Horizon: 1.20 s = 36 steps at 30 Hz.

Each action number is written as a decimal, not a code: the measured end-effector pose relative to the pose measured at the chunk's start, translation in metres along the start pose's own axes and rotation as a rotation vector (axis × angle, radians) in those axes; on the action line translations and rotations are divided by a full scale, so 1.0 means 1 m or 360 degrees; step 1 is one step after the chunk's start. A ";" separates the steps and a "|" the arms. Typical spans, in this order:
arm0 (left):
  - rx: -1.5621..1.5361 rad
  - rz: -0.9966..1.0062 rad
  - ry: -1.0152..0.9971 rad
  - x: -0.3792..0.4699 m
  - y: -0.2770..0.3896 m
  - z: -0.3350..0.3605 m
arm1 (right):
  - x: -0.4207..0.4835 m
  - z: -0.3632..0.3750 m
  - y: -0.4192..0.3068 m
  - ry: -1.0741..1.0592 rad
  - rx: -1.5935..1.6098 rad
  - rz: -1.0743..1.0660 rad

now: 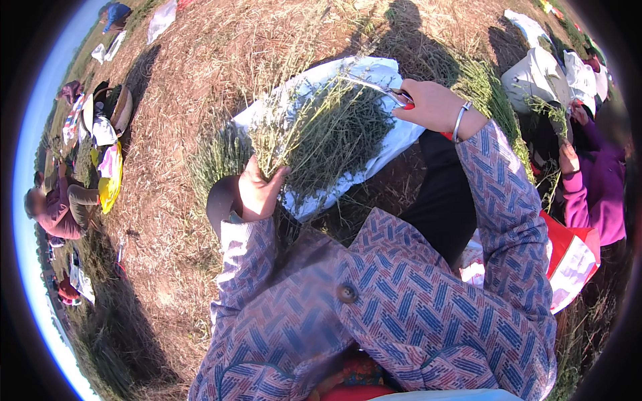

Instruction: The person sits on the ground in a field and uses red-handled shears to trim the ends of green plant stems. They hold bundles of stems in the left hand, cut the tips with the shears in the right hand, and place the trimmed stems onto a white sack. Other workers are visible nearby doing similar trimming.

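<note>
My left hand [258, 193] grips a bunch of cut leafy stems [296, 130] near one end, its pale flowering tops rising over a white plastic sack. My right hand [431, 106] holds red-handled metal shears [386, 91], their long blade reaching left across the stems. Beneath both hands, the white sack [409, 143] lies spread on the ground between my legs. A heap of dark green cut sprigs [358, 133] rests on it. The bunch partly hides the blade tip, so its exact contact with the stems cannot be told.
Uncut-looking bundles of greenery lie beside my left knee [218, 155] and by my right arm [481, 85]. Close on the right, a person in a purple top [602, 190] handles stems near a white sack [536, 80]. A red-and-white bag [572, 265] touches my right side. Others sit at left.
</note>
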<state>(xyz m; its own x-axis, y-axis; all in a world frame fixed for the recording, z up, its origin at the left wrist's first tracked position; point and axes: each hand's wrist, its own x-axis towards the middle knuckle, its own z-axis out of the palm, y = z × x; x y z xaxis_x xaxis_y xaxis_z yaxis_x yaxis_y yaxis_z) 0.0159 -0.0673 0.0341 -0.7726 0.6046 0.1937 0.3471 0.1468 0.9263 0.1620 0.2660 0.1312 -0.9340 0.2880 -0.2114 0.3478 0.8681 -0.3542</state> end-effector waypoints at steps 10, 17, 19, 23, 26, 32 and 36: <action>0.0135 -0.0037 -0.0001 0.000 -0.003 -0.003 | 0.008 0.013 -0.009 0.0056 -0.0242 -0.0027; -0.0120 -0.0020 0.0000 0.000 0.001 -0.001 | 0.004 0.001 -0.013 0.0243 -0.0107 0.0037; -0.0053 -0.0041 -0.0012 0.000 0.002 -0.002 | -0.005 0.003 -0.021 0.0261 -0.0069 -0.0011; -0.0034 -0.0019 -0.0043 0.001 0.002 -0.001 | -0.004 0.011 -0.042 0.0471 -0.0482 -0.0125; -0.0042 -0.0037 -0.0024 0.001 0.002 -0.001 | 0.002 0.012 -0.051 0.0362 -0.0498 -0.0095; 0.0068 -0.0104 -0.0042 0.001 0.000 -0.004 | 0.018 0.003 -0.055 0.0755 -0.0906 -0.0248; -0.0024 -0.0028 0.0002 0.000 -0.004 -0.002 | 0.027 0.002 -0.056 0.0791 -0.1017 -0.0416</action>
<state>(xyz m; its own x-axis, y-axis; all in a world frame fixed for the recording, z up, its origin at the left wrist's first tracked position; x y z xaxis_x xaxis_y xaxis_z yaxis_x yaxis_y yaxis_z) 0.0131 -0.0698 0.0311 -0.7791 0.6011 0.1779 0.3256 0.1456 0.9342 0.1178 0.2246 0.1439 -0.9571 0.0607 0.2834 0.1426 0.9499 0.2781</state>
